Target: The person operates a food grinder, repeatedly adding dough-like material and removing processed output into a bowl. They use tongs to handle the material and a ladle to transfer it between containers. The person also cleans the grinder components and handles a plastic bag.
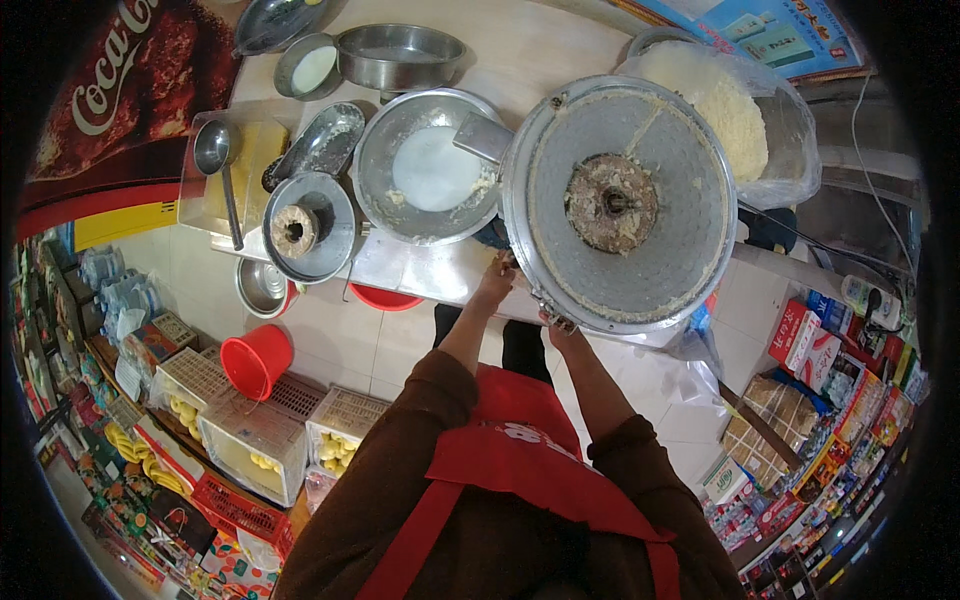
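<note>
A round metal grinder housing (pixel 697 225) stands open before me, with pale residue on its inner wall. At its centre sits a crumb-covered grinding stone (pixel 611 202). My right hand (pixel 568 335) grips a metal clamp (pixel 551 306) on the near rim. My left hand (pixel 496 283) is at the housing's left side, its fingertips partly hidden there. Under the metal spout (pixel 484 136) is a steel bowl (pixel 367 199) of white liquid. Left of the bowl lies a metal cover (pixel 341 240) with a second grinding stone (pixel 292 231) on it.
A scoop (pixel 326 139), a ladle (pixel 229 187), a round pan (pixel 401 71) and a small bowl (pixel 285 75) stand on the table. A clear bag of pale crumbs (pixel 731 135) sits behind the grinder. On the left are a red bucket (pixel 257 361) and crates (pixel 247 442); goods fill the right.
</note>
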